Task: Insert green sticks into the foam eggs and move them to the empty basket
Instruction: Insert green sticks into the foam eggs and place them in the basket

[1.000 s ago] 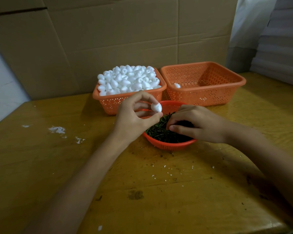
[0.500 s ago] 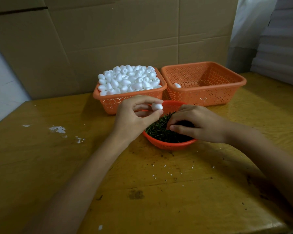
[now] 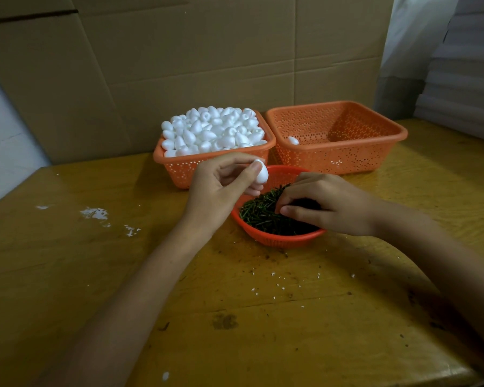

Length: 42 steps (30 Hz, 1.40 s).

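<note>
My left hand (image 3: pixel 221 191) pinches a white foam egg (image 3: pixel 261 173) between thumb and fingers, just above the rim of a round red bowl (image 3: pixel 277 241) filled with short green sticks (image 3: pixel 260 213). My right hand (image 3: pixel 327 205) reaches into the bowl, its fingers curled down among the sticks; whether they grip one is hidden. Behind, an orange basket (image 3: pixel 179 166) is heaped with foam eggs (image 3: pixel 213 129). To its right stands a second orange basket (image 3: pixel 375 152) with a single foam egg (image 3: pixel 293 140) in its near left corner.
The baskets sit on a yellow wooden table (image 3: pixel 235 317) flecked with white foam crumbs (image 3: pixel 95 213) and dark bits. A cardboard wall (image 3: pixel 179 65) stands close behind the baskets. Stacked grey sheets (image 3: pixel 464 79) rise at the far right.
My left hand has shifted its pinch on the foam egg, turning it slightly. My right hand stays in the bowl of sticks with only small finger motion.
</note>
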### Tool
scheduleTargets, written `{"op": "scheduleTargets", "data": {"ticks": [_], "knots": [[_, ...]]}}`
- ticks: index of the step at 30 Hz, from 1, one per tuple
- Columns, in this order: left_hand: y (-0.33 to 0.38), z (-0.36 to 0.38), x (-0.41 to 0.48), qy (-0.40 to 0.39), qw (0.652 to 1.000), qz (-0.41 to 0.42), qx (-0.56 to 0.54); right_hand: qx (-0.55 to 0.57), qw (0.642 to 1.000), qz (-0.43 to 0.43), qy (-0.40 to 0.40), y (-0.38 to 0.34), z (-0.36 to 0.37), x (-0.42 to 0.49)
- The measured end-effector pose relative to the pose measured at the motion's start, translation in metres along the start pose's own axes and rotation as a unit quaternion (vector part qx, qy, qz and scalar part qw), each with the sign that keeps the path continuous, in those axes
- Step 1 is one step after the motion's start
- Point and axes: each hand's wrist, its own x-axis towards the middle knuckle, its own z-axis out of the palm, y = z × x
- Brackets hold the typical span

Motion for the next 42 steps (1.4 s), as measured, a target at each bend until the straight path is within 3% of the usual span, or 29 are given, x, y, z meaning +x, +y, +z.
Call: {"op": "scheduleTargets", "data": {"ticks": [15, 36, 42], "knots": [[0.0028, -0.0027, 0.0014, -0.022, 0.998, -0.006, -0.051, 0.117, 0.993, 0.010, 0.014, -0.0025, -0.0023, 0.0005], [0.0092, -0.0019, -0.0006, 0.006, 0.996, -0.039, -0.085, 0.125, 0.992, 0.022, 0.008, -0.0066, -0.0048, -0.0006], [0.0063, -0.0040, 0.0003, 0.009, 0.999, -0.027, -0.028, 0.116, 0.993, 0.021, 0.006, -0.0060, -0.0040, 0.0000]]}}
